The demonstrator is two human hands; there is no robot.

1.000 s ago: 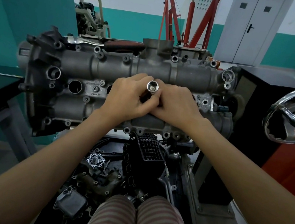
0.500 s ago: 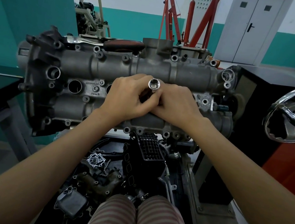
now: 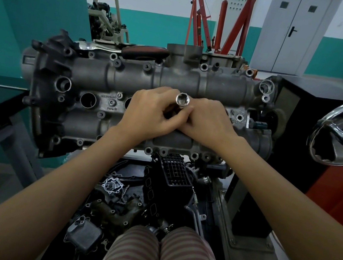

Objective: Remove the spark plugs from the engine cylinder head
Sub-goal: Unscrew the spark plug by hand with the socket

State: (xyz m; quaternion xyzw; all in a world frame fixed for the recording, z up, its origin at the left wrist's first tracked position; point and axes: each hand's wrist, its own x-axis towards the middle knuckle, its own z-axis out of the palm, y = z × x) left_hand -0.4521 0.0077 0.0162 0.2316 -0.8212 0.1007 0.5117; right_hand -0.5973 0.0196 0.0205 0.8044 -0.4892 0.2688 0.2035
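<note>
Both hands are working mid-head: the left hand [image 3: 148,114] and right hand [image 3: 207,120] are pinching the socket [image 3: 182,100], its long axis standing up toward the camera, open end facing us, over the cylinder head [image 3: 129,77] running left-right.

Bare forearms, no sleeves, no gloves on left hand [image 3: 149,114] or right hand [image 3: 209,122]. Striped trousers [image 3: 164,257], pinkish-brown and grey bands, near edge.
</note>
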